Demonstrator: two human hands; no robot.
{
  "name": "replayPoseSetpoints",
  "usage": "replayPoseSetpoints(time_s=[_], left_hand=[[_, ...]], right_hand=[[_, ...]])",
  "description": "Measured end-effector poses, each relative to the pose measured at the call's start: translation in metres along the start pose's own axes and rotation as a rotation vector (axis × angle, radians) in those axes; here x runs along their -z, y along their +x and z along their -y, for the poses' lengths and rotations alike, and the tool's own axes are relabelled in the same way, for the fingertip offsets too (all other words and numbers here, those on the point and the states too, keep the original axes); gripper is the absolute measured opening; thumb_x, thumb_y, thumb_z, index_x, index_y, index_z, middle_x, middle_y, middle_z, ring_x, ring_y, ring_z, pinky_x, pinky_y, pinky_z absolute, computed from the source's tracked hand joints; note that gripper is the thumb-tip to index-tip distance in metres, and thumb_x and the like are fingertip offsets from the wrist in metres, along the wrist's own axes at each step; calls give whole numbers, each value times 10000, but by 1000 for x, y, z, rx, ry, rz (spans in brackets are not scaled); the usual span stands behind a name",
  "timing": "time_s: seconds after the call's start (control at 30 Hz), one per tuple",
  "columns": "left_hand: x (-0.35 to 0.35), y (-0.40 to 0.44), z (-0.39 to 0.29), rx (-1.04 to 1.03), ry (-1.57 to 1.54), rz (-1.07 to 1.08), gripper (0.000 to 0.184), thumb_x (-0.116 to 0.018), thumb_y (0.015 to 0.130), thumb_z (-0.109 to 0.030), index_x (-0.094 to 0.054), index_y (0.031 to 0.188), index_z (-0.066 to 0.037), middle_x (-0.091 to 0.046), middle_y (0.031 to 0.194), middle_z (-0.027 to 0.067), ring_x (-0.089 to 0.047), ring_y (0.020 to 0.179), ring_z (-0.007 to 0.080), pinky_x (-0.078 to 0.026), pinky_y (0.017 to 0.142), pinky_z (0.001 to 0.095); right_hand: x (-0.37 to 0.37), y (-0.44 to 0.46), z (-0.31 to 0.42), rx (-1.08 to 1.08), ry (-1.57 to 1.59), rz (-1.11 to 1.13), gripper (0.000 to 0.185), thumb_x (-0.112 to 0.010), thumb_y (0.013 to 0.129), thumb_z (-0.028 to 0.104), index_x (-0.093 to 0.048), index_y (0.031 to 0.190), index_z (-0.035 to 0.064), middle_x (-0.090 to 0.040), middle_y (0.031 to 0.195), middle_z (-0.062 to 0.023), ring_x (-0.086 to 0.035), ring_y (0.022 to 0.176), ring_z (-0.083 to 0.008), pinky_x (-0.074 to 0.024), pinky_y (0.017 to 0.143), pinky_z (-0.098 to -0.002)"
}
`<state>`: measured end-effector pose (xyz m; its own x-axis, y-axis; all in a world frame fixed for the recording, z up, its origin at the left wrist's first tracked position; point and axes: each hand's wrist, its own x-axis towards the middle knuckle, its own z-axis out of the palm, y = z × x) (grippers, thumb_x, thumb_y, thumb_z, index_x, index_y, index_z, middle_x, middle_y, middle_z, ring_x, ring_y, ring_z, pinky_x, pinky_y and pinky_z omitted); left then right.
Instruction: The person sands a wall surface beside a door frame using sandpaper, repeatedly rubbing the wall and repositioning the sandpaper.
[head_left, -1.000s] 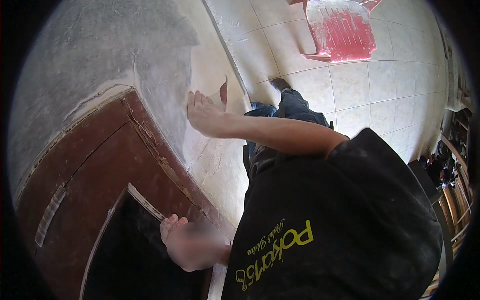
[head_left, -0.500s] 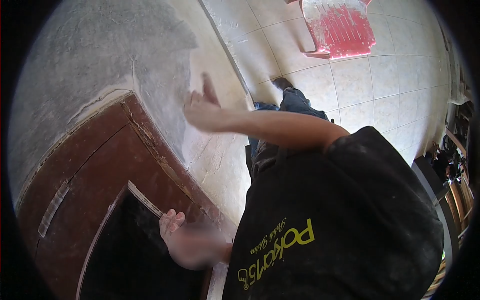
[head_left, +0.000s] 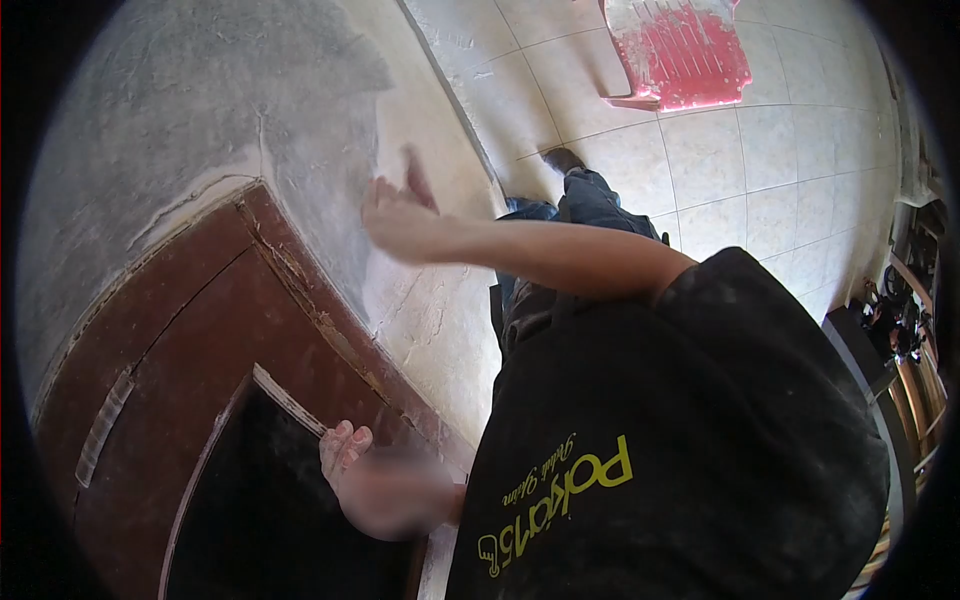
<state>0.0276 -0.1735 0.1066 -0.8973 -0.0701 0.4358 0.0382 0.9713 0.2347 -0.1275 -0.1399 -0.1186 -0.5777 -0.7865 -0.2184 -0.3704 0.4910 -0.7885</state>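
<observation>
My right hand (head_left: 405,218) reaches across my body to the wall (head_left: 330,150), where grey plaster meets a cream-coloured area. Its fingers are bent and slightly blurred. A reddish-brown piece (head_left: 420,182) shows beside them; whether it is held material or part of the hand, I cannot tell. Lower left, my left hand (head_left: 345,450) has dusty fingertips curled at the pale edge of a brown wooden frame (head_left: 310,330) around a dark opening (head_left: 260,500). A blur hides the rest of that hand.
A long ribbed strip (head_left: 105,430) is fixed on the brown wood. Cracks run through the plaster near the frame's corner. A paint-spattered red plastic chair (head_left: 690,60) stands on the tiled floor (head_left: 700,170). Assorted dark items (head_left: 890,320) lie at the far right.
My right hand has shifted slightly left along the wall. The left hand stays at the frame, and the view has moved a little.
</observation>
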Motion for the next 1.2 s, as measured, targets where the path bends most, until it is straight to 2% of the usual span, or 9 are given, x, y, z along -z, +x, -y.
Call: replayPoseSetpoints(time_s=[0.1,0.4,0.53,0.63,0.77,0.8,0.9,1.0,1.2], left_hand=[[0,1,-3,7,10,0,274,-343,1007,-110,-578,1005,32,-658,857,132,-672,884,256,-560,843,407],[3,1,0,-7,19,33,262,-336,1012,-107,-553,1057,33,-657,864,139,-671,879,263,-558,835,408],[-1,1,0,-6,-18,-5,263,-335,1013,-106,-555,1043,35,-654,865,138,-667,881,259,-559,833,404],[-1,2,-1,-17,6,-3,267,-330,1014,-104,-557,1037,35,-653,866,135,-664,888,256,-559,836,402],[-1,1,-2,12,-13,5,272,-328,1014,-103,-565,1023,30,-653,866,132,-665,885,256,-559,838,398],[-1,2,-3,8,2,5,273,-328,1013,-102,-568,1019,29,-653,866,132,-666,882,257,-559,837,397],[-1,2,-2,-12,24,17,274,-328,1011,-95,-570,1008,31,-655,866,131,-667,880,260,-560,838,397],[-2,1,-1,-1,-21,-6,273,-327,1010,-91,-570,1009,34,-657,873,131,-668,884,258,-562,839,400],[-1,0,-1,-16,29,9,260,-332,1010,-93,-558,1028,35,-657,877,135,-669,879,258,-565,837,400]], right_hand=[[-11,17,-13,-174,65,-62,585,-443,808,-13,-219,1238,-339,-456,1140,-475,-568,1072,-475,-384,1034,-498],[5,6,-2,-118,117,-57,487,-398,796,-51,-299,1193,-314,-500,1081,-410,-601,929,-455,-480,884,-467],[-11,9,-17,-10,40,-29,485,-382,816,-34,-289,1197,-318,-469,1127,-446,-581,1003,-474,-481,899,-476],[1,15,-19,-210,300,77,499,-389,817,-30,-273,1203,-324,-458,1138,-450,-560,1039,-477,-479,910,-478],[-30,-15,-1,50,5,-287,466,-379,814,-36,-295,1187,-301,-458,1143,-441,-550,1063,-487,-475,921,-467],[-18,-1,-6,-138,254,-43,486,-395,803,-38,-283,1206,-285,-455,1164,-441,-542,1090,-489,-449,953,-470],[20,-8,-1,-241,352,109,479,-409,798,-38,-284,1194,-278,-462,1143,-447,-550,1083,-481,-448,948,-465],[-7,-12,3,-42,115,37,455,-413,799,-37,-301,1171,-274,-482,1105,-437,-566,1059,-472,-471,906,-456],[0,1,-5,-136,193,126,506,-385,820,-32,-242,1218,-311,-430,1171,-483,-529,1124,-490,-460,947,-454]])
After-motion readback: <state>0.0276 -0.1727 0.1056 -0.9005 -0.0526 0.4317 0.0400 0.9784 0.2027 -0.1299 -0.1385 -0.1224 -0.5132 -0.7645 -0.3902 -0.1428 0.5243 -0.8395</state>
